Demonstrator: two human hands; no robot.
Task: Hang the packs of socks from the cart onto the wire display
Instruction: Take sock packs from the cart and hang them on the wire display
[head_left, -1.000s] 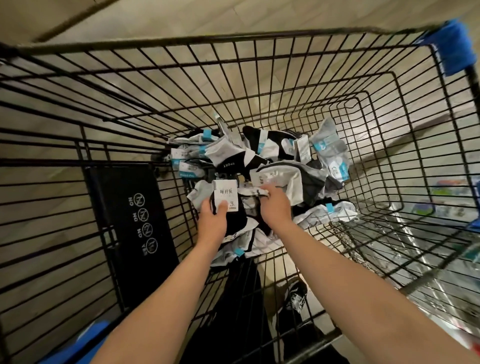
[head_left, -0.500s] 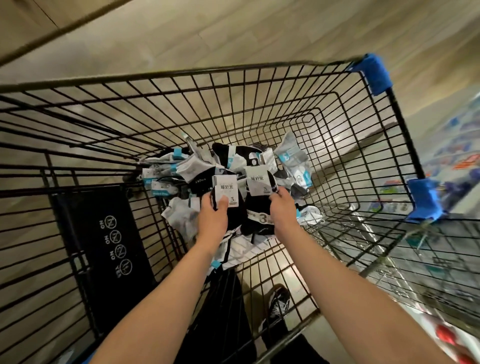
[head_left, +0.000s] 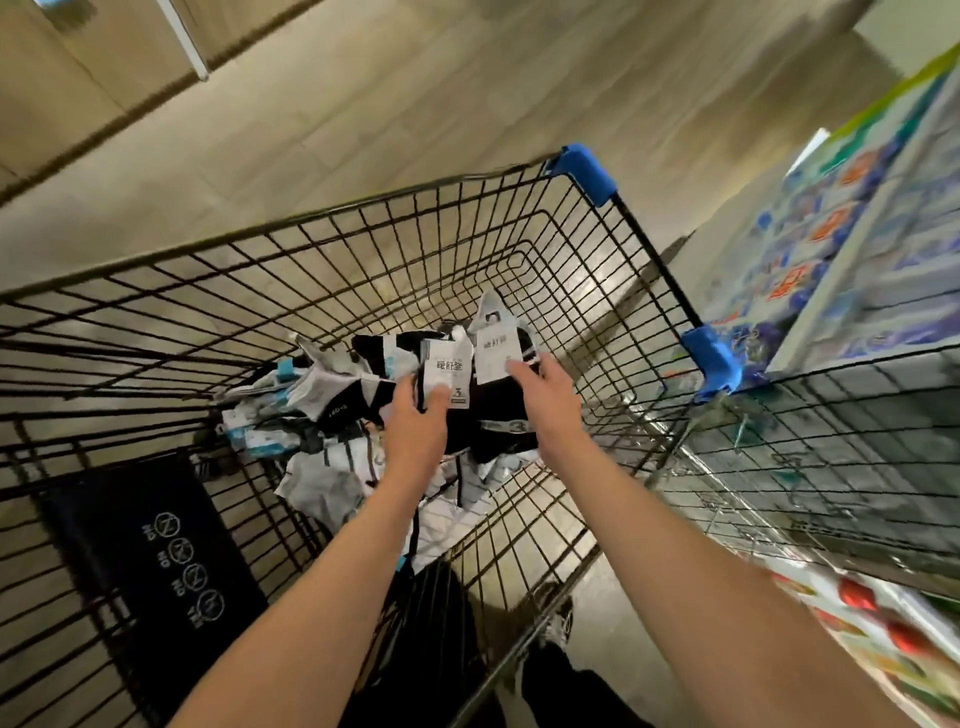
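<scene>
My left hand (head_left: 418, 428) grips a pack of black socks (head_left: 448, 375) by its white card label, raised above the cart floor. Close beside it, my right hand (head_left: 548, 402) pinches a second black sock pack (head_left: 493, 353) by its white label. Both packs hang over a heap of several more sock packs (head_left: 322, 415), white, grey and black with blue tags, lying in the black wire cart (head_left: 363, 249). A wire grid panel (head_left: 841, 447) stands to the right of the cart.
Blue plastic bumpers (head_left: 584, 174) cap the cart's right corners. A black child-seat flap with warning icons (head_left: 171, 551) hangs at the cart's near left. Shelves of coloured goods (head_left: 831, 249) stand at the right, blurred. Pale wood-look floor (head_left: 363, 104) lies beyond. A shoe (head_left: 558, 621) shows below.
Both hands have lifted their sock packs up out of the heap, and the view has swung up and to the right, bringing the shelves and wire panel into sight.
</scene>
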